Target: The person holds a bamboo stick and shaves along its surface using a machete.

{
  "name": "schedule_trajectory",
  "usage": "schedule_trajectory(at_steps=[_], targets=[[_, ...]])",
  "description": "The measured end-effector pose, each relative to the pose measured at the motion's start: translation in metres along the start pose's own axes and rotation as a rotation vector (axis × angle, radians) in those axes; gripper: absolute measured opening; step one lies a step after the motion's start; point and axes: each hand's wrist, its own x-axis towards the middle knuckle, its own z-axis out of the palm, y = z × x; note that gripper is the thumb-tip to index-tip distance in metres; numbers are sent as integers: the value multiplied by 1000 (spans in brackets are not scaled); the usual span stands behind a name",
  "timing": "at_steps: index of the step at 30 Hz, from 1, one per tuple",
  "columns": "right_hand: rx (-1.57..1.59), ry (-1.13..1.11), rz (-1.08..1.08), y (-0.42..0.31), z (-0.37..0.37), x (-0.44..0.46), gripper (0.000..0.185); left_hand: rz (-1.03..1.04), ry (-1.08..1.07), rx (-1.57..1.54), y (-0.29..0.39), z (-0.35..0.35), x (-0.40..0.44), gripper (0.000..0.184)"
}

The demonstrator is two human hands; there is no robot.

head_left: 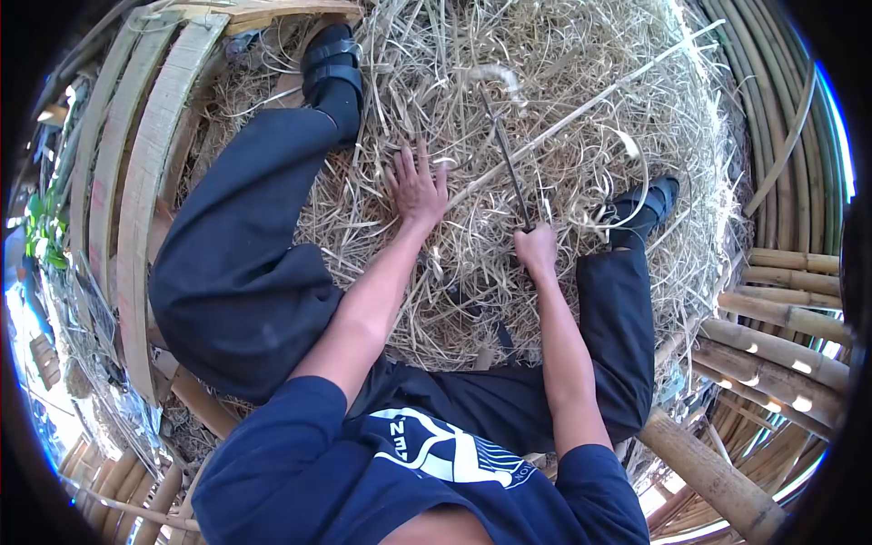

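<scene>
My left hand (418,189) has its fingers spread over the pale shavings, close to the lower end of a long thin bamboo strip (581,111). My right hand (536,247) is closed around the lower end of a dark, narrow blade (509,163), which points up and slightly left, crossing the strip. Whether the left fingers touch the strip is hard to tell. A curled pale shaving (498,76) shows near the blade's tip.
Loose shavings (409,82) cover the ground between my legs. Wooden slats (150,173) stand at the left. Bamboo poles (772,354) lie at the right, with a thick pole (708,472) at the lower right. My sandalled feet are on both sides.
</scene>
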Motion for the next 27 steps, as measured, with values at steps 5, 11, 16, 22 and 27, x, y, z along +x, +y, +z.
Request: schedule_trajectory(at_steps=[5,11,16,22,27], targets=[[9,50,-42,7,8,-1,30,104,77,-46,1,11,-18,79],[231,40,-260,-29,-43,-12,25,98,76,16,2,20,-17,79],[472,467,-694,-102,-126,-33,16,99,68,26,3,19,-17,79],[197,315,-490,-8,-51,-4,18,90,61,32,2,18,-16,79],[-87,167,-346,16,-34,11,33,46,-75,5,-2,22,-25,74]])
